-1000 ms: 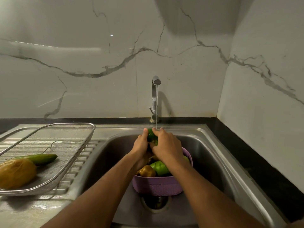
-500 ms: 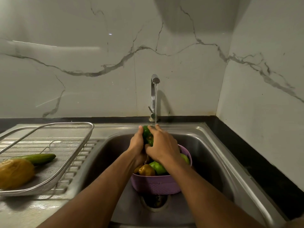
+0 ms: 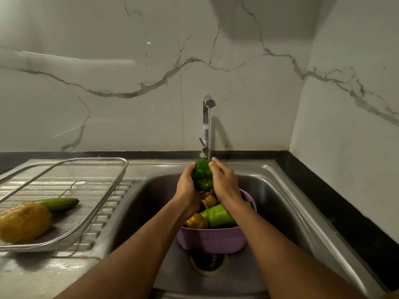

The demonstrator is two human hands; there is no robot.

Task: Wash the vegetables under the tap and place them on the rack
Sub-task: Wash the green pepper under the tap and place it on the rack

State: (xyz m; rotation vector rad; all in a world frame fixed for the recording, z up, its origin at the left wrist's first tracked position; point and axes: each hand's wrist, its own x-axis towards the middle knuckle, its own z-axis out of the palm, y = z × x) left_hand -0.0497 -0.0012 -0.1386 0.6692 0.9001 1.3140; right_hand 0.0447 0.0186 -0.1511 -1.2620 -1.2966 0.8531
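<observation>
We hold the green pepper (image 3: pixel 202 174) between our left hand (image 3: pixel 185 184) and right hand (image 3: pixel 224 182), fingers curled round its sides, under the tap (image 3: pixel 207 126), above the basket (image 3: pixel 212 239).

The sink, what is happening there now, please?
A person holds a green pepper between the left hand and right hand under the running tap. More vegetables wait in the purple basket in the sink. A cucumber and a yellow vegetable already lie on the rack.
</observation>
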